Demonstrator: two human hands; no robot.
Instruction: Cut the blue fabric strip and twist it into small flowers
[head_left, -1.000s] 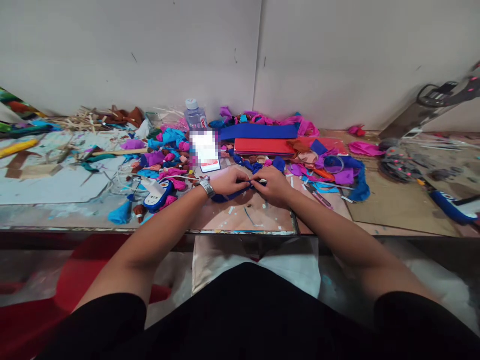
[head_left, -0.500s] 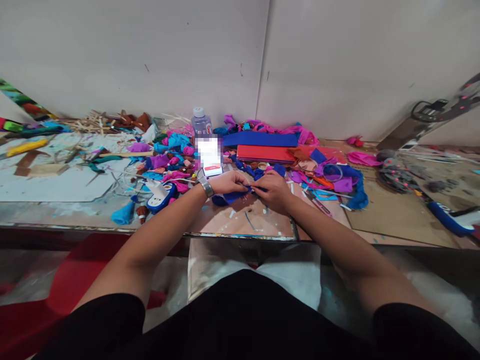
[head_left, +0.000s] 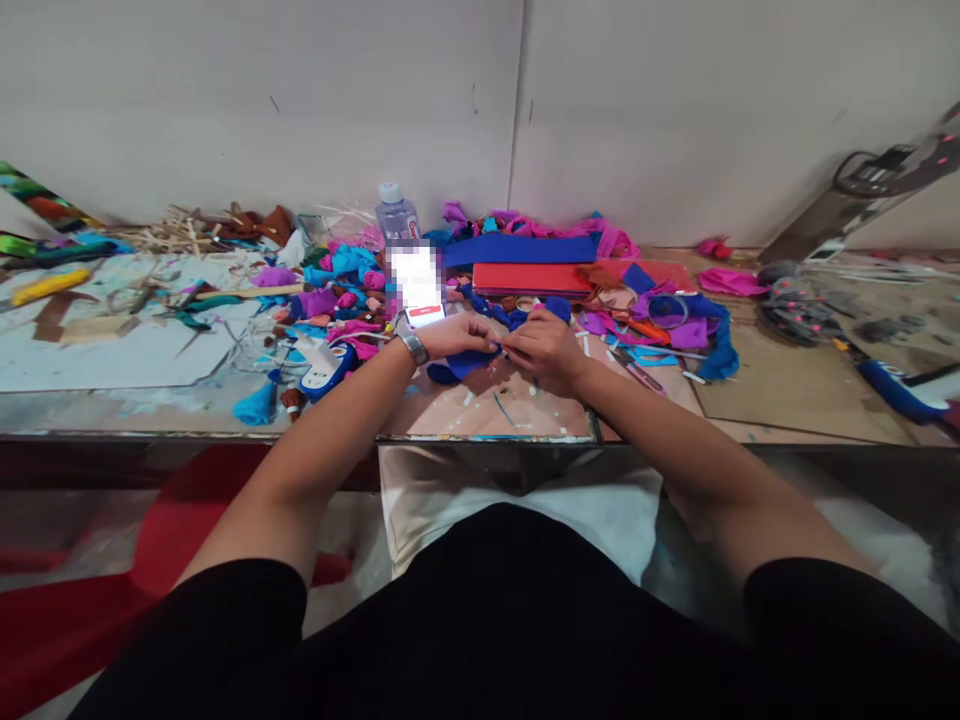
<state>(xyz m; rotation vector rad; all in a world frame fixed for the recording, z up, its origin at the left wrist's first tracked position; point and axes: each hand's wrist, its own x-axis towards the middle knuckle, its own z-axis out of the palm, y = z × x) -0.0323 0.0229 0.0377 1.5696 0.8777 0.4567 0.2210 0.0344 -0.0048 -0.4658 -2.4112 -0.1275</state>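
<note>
My left hand (head_left: 459, 337), with a metal-banded watch at the wrist, is closed in a pinch over the table. Its fingertips meet those of my right hand (head_left: 546, 350), which is closed in a pinch as well. Whatever lies between the fingers is too small and too covered to make out. Dark blue crepe-like paper (head_left: 466, 367) lies just below my left hand. A phone (head_left: 417, 288) with a lit, blurred screen stands behind my left hand. Small paper scraps and a thin dark strip (head_left: 501, 408) lie on the table in front of my hands.
Behind are a bottle (head_left: 396, 214), a blue sheet (head_left: 521, 249) and stacked red sheets (head_left: 529, 278). Crumpled coloured paper lies on both sides, with a tape ring (head_left: 667, 312) on the right. A blue-and-white power strip (head_left: 328, 368) sits by my left forearm. The table's front edge (head_left: 487, 438) runs below my hands.
The camera has tilted down, so the table sits higher in view. My hands stay together at the fingertips; the blue piece seen near my right fingers before is now hidden.
</note>
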